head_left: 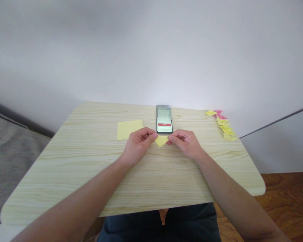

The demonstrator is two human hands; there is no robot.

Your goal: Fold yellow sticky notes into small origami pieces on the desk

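Observation:
A small yellow folded paper point(161, 140) is stretched between my two hands, its point facing down toward me. My left hand point(139, 143) pinches the left corner between thumb and fingers. At the opposite corner, my right hand point(185, 141) grips the paper the same way. Just beyond the paper lies a phone point(164, 127) with a lit screen and a red bar; its upper part is blurred out. Left of it, a flat yellow sheet point(128, 128) rests on the table, its lower right corner hidden behind my left hand.
Several folded yellow paper pieces point(226, 129) and pink folded paper point(220, 114) line the right back edge of the pale wooden table point(91, 134). A white wall point(151, 60) stands behind the table. Grey fabric point(10, 154) is at the left.

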